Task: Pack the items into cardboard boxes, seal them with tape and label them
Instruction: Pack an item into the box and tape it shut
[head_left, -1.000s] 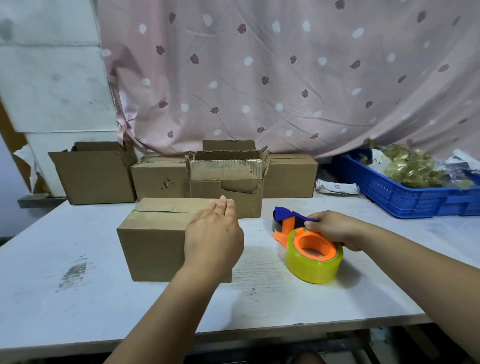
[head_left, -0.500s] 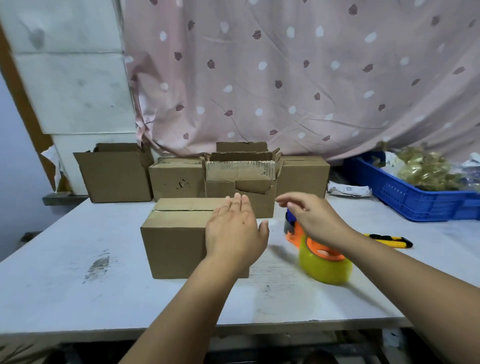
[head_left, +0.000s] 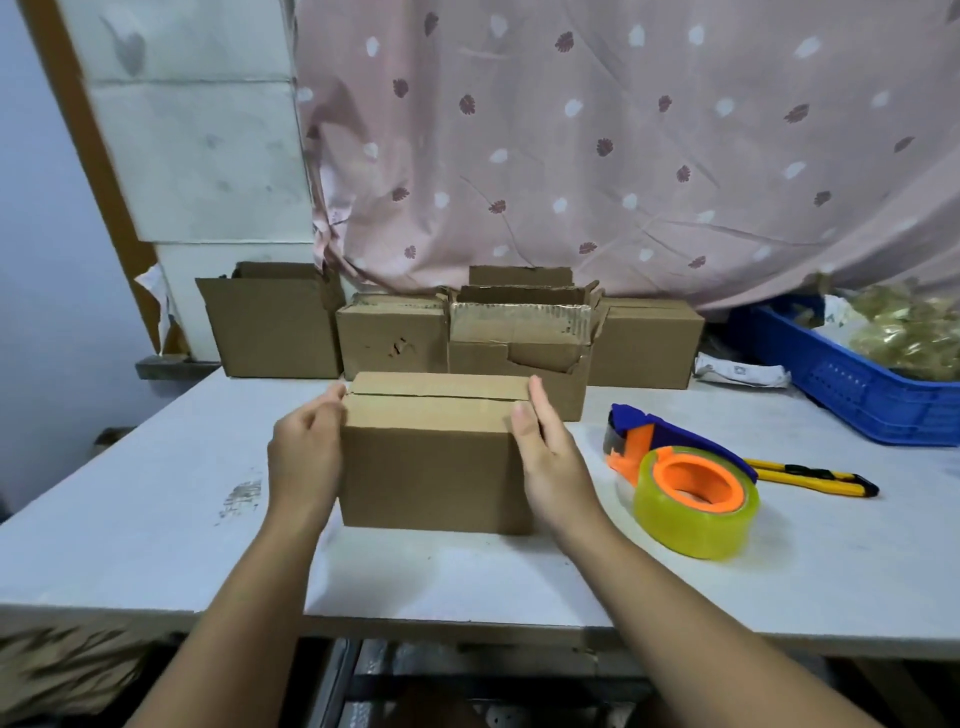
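A plain brown closed cardboard box (head_left: 434, 467) sits on the white surface (head_left: 156, 493) near its front edge. Its top flaps are folded shut, with an untaped seam running along the top near the back.

The left hand (head_left: 304, 457) is against the box's left end with its fingers lightly bent. Blur hides whether its grip pinches the top corner or only touches it. The right hand (head_left: 553, 462) lies flat against the right end, its grip spread, fingers straight and thumb on the front face.

Half a second ago the left hand lay flat on the box top and the right hand hovered over the orange-and-blue tape dispenser with its clear yellowish roll (head_left: 691, 488). The dispenser now lies alone to the right of the box, beside a yellow utility knife (head_left: 810, 475).
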